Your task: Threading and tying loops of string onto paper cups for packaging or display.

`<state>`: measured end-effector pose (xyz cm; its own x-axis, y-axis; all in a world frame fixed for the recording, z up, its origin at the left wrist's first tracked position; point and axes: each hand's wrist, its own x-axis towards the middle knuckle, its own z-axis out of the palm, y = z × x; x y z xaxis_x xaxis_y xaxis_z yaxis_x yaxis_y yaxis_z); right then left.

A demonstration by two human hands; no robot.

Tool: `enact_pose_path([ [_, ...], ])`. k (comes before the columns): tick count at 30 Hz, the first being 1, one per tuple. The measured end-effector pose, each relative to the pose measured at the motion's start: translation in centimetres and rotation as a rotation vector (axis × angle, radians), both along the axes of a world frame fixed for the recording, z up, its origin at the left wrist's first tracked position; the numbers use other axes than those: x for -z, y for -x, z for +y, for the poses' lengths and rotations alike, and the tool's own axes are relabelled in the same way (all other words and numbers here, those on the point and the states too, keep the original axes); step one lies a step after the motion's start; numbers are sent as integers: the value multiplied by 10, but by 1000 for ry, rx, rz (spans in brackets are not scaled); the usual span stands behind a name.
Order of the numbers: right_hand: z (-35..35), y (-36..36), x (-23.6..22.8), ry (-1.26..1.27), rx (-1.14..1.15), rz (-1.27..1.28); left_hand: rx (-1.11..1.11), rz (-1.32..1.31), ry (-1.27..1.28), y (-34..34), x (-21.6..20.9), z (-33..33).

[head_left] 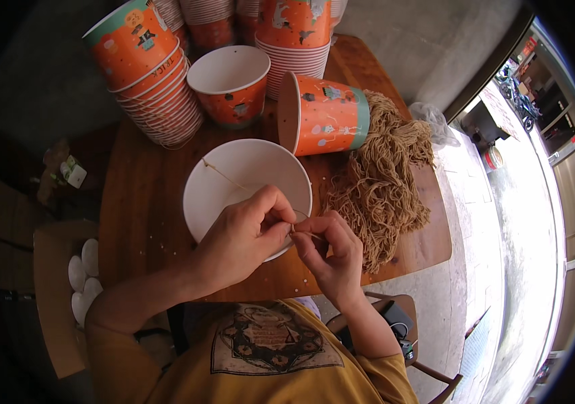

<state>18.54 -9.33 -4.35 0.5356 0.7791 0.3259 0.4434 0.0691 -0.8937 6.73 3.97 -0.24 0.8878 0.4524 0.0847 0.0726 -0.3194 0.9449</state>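
A paper bucket, white inside, faces me with its mouth up at the near side of the table. A thin tan cord runs from its far left wall, across the opening, toward my left hand. Thumb and forefinger of that hand are pinched on the cord above the bucket's near right rim. My right hand meets it there, fingertips also closed on the cord. The exact loop or knot between the fingertips is mostly hidden. A large heap of tan cords lies just right of my hands.
An orange printed bucket lies on its side against the cords; another orange bucket stands behind. Tall bucket stacks crowd the far side of the wooden table. On the left is a cardboard box with white round pieces; a chair stands lower right.
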Motion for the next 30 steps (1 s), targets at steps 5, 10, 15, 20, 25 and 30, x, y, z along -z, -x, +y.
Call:
enact_pose_path([
  [5,-1,2,1,-25,14,-27,-6,-41,-13,-1,4,1],
  [10,1,4,0,-33,26,-20,-4,-29,67,0,4,4],
  [15,3,3,-4,-23,33,84,43,-2,143,1,1,6],
  [20,7,-1,14,-115,-9,226,52,26,126,1,-2,6],
  [25,3,3,6,-83,-20,285,44,35,130,2,0,8],
  [30,0,6,13,-154,117,-355,6,15,87,1,1,4],
])
